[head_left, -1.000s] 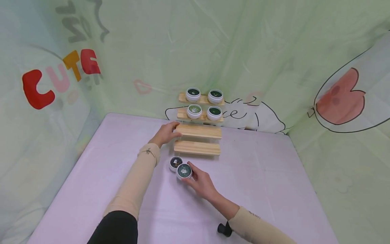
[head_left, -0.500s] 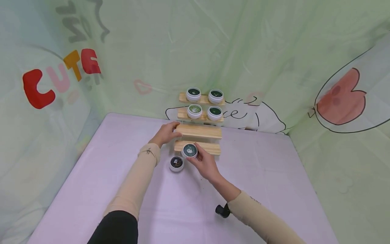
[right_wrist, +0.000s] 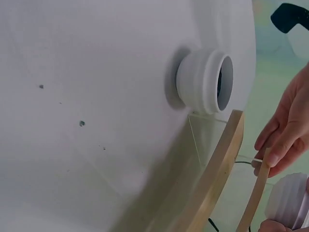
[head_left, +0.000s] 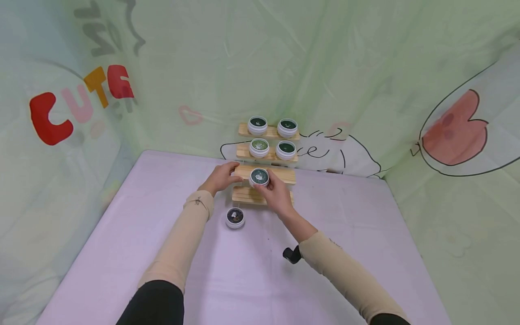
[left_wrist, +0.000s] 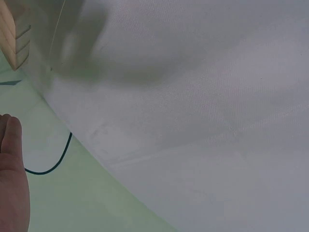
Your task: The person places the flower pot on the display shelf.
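A tiered display stand with wooden planks and clear supports stands at the back of the table. My left hand holds the left end of its second-lowest plank; in the right wrist view its thumb and fingers pinch that end. My right hand grips a small white round jar with dark green, pale-flecked contents, at the left part of that same plank. Whether the jar touches the wood cannot be told. A second white jar, dark inside, sits on the table before the stand's left front corner.
Several white jars with green contents stand on the two upper planks, among them a lighter green one. A pale lilac cloth covers the table. Printed green curtains hang behind and at both sides. A black device sits at my right wrist.
My right hand has lifted the flecked jar from beside the other jar, carrying it up and back past the lowest plank to the second-lowest one. My left hand has stayed in place.
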Tool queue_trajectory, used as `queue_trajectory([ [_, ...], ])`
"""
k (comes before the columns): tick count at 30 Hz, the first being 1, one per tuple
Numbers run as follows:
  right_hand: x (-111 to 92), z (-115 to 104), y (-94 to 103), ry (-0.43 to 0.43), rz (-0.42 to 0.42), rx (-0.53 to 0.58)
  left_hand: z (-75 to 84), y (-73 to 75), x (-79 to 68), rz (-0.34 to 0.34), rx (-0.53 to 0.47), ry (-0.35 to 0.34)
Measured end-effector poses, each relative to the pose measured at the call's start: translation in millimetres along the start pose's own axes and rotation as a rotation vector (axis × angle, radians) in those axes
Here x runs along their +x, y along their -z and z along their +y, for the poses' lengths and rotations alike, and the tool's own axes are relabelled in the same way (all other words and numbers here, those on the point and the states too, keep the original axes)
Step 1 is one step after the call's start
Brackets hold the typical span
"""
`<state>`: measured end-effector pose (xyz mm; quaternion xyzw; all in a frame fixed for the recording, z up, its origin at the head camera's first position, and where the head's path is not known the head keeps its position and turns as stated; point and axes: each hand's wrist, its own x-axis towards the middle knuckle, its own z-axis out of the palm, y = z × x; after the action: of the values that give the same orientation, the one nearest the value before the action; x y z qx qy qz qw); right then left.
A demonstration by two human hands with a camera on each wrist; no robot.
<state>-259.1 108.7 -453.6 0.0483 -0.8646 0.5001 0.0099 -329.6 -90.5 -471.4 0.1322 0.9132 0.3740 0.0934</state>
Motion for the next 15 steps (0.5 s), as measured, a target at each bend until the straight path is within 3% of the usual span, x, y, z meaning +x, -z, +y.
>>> queue_trajectory([
  [15, 22.7, 1.1, -5.3, -0.048, 0.036, -0.126, -4.1, -1.9, 3.4, -0.003, 0.005, 0.006],
])
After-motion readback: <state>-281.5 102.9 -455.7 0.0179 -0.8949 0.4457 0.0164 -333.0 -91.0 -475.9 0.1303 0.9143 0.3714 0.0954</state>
